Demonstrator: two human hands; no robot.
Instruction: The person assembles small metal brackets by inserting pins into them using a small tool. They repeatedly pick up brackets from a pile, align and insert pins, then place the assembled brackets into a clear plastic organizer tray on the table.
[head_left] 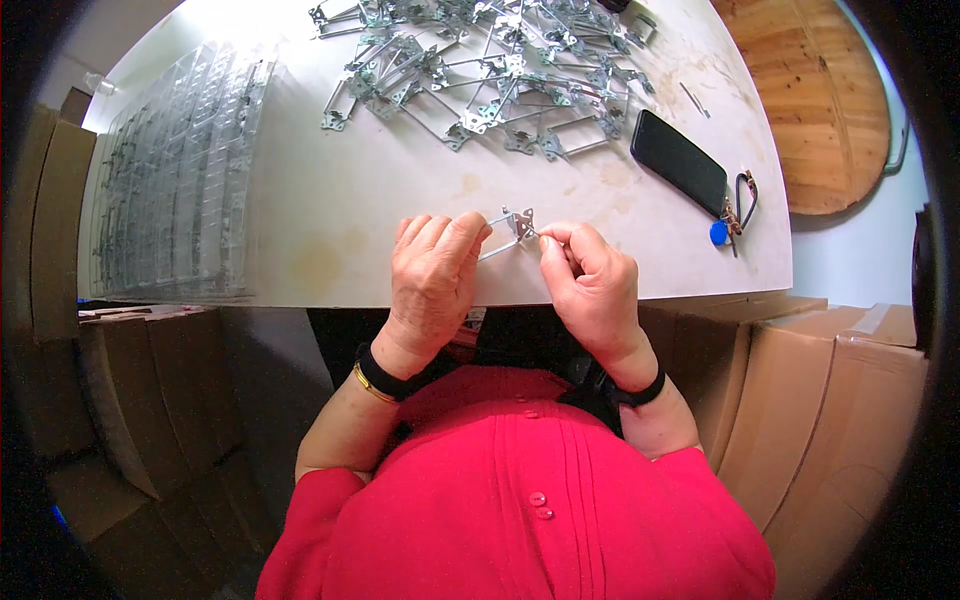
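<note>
My left hand [436,272] is closed around the rods of a small metal bracket assembly [519,224], near the front edge of the table. Its stamped plate end sticks out to the right, toward my other hand. My right hand [592,278] is closed in a pinch at that plate, with a thin piece at the fingertips too small to name. Farther back lies a loose pile of similar metal bracket assemblies [480,118], plates joined by thin rods.
Stacked clear plastic trays [185,180] stand on the white table [350,200] at the left. A black phone [680,163] and keys with a blue tag [719,232] lie at the right, near a thin rod [694,100]. Cardboard boxes [780,400] flank me; a round wooden board [815,100] stands beyond.
</note>
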